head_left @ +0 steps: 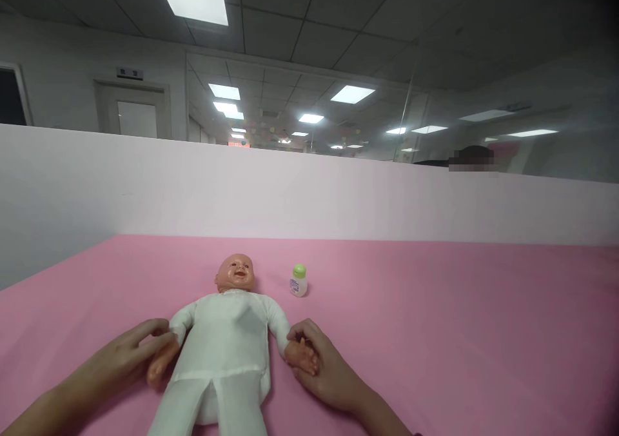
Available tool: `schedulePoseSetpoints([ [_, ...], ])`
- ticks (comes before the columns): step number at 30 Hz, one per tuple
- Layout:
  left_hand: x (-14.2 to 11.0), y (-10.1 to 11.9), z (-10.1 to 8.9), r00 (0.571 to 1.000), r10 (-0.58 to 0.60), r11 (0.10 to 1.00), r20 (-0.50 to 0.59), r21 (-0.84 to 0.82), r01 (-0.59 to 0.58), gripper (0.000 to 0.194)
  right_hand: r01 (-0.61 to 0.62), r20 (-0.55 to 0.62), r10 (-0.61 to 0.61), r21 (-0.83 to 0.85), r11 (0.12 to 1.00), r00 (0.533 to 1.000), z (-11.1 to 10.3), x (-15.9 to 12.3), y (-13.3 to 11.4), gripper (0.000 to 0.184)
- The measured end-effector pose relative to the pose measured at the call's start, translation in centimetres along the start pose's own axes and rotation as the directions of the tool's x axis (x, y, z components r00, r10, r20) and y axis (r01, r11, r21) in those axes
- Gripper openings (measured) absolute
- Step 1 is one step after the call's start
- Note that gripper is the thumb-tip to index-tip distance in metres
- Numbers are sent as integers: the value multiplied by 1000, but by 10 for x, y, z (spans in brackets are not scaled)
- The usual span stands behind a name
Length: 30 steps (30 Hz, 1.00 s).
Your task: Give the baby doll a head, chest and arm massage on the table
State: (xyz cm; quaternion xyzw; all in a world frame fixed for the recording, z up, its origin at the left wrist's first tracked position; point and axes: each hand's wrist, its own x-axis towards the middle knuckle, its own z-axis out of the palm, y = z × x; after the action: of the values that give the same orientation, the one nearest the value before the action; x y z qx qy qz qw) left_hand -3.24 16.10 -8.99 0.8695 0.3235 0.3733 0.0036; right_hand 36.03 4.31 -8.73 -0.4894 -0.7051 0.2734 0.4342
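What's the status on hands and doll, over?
Left hand open against one hand of the baby doll; right hand closed around the other. Doll on its back, white sleepsuit, on pink surface. Green-capped bottle upright beside its head, clear of hands.

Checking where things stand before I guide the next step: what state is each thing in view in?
Baby doll, on its back in a white sleepsuit, arms out to the sides
Left hand, open, fingers against the doll's hand
Right hand, closed around the doll's other hand
Small bottle, upright, green cap on, not touching the doll
Pink surface, flat under the doll and bottle
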Motion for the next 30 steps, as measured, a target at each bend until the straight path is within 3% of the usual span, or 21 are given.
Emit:
schedulePoseSetpoints([
  [3,3,-15,4,978,-179,975,-110,-151,161,34,-3,-147,30,181,983,989,2,15,-5,39],
  [5,9,-25,9,932,-333,928,-140,-222,298,43,-3,-243,66,248,969,968,5,30,-7,39],
  [8,27,-31,19,853,-502,819,-146,-398,414,53,-29,-367,107,211,977,924,14,61,-6,38],
  [10,41,-28,25,818,-562,740,-123,-515,432,55,-34,-434,113,185,982,894,20,82,-7,34],
  [13,62,-18,31,778,-625,665,-62,-565,489,56,-107,-498,139,93,990,856,28,108,-9,27],
  [20,95,-22,40,685,-728,618,7,-425,661,67,-333,-555,231,-88,939,799,32,149,1,39],
  [26,111,-49,55,695,-703,660,151,-225,716,63,-389,-503,218,-264,883,837,41,160,22,47],
  [30,119,-62,63,674,-693,685,255,-58,726,63,-395,-490,211,-308,865,845,48,161,36,45],
])
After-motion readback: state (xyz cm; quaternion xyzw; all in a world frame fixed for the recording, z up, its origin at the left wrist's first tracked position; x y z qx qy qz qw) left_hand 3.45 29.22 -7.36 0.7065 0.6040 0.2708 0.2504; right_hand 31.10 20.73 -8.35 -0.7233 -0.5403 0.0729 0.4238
